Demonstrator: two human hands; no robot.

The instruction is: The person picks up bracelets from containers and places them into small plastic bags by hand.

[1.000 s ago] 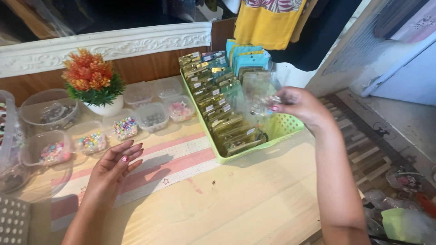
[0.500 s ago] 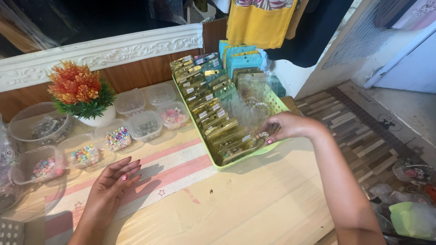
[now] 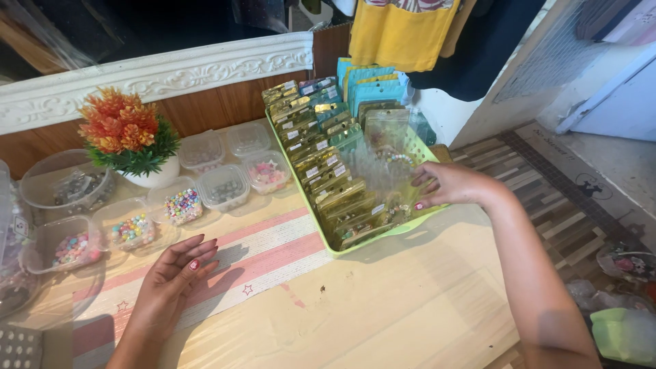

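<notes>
- At the far left of the worktop stand clear tubs of coloured beads, some lidless, close to the edge and to one another; a sleeve or elbow swung that way could tip one and scatter beads.
- Behind them is a small white pot with an orange artificial plant, top-heavy by the look of it and just beside more small bead boxes.
- The left hand lies palm down on the striped pink-and-white mat, fingers straight, close together and holding nothing. If it pushes on the mat, the mat may slide and drag the nearest tubs along.
- Right of centre sits the green basket tray, packed with upright rows of gold and teal packets. They lean on one another, so pulling one out could topple its neighbours.
- The right hand reaches into the tray's right side, fingers spread loosely over clear packets of beads; I cannot tell whether it pinches one or only touches them.
- The tray's right corner lies near the worktop's edge, above the floor mat; a sideways tug there might nudge it over, and slippery clear packets could slip from a loose hold.
</notes>
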